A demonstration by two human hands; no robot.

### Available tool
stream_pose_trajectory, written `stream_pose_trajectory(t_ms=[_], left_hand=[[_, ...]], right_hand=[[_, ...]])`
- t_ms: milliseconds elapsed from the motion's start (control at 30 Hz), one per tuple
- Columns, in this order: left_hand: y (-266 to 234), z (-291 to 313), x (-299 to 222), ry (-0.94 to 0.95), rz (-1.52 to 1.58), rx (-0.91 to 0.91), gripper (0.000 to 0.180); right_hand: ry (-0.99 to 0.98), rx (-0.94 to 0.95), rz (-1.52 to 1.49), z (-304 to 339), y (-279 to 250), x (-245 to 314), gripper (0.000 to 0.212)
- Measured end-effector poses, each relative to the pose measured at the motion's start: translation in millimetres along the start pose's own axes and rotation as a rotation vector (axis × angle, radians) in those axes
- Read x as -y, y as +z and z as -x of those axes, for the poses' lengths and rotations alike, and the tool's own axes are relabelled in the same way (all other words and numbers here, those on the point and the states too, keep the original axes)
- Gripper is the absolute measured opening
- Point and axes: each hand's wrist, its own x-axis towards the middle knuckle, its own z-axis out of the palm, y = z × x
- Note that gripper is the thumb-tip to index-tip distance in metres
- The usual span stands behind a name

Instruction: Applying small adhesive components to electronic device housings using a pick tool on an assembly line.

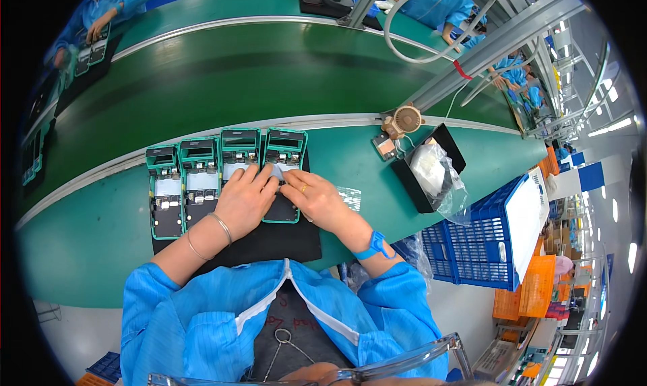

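Observation:
Several phone-like device housings stand side by side in teal frames, with bare circuit boards and dark lower halves. The leftmost housing (166, 194) and the second housing (200, 184) each carry a pale rectangle across the middle. Over the rightmost housing (283, 141), my left hand (244, 201) and my right hand (320, 201) meet with bent, closed fingers. A thin whitish sheet (280, 170) shows at their fingertips, and both appear to grip its edges. My left hand partly covers the third housing (240, 141). Beneath everything lies a black mat (283, 243).
Right of the mat, a clear printed bag (350, 198) lies on the green table. Farther right are a small brown fan-like device (406, 119), a black box (413, 187) holding plastic bags, and a blue crate (475, 241). A green conveyor belt (269, 69) runs behind; co-workers sit beyond.

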Motion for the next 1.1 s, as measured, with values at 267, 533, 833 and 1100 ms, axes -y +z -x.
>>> stream_pose_trajectory(t_ms=[267,533,833,1100], left_hand=[[0,-3,-16,0.026,-0.015,-0.09,0.038],[29,-10,-71,0.417,0.212,0.033,0.058],[30,-8,-69,0.406,0.214,0.125,0.057],[-23,18,1,0.071,0.144,-0.182,0.036]], right_hand=[[0.333,-0.112,-0.051,74,-64,10,0.023],[0.429,-0.138,-0.156,105,-48,26,0.026],[0.296,-0.084,-0.038,97,-45,14,0.032],[0.096,-0.139,-0.178,4,-28,20,0.031]])
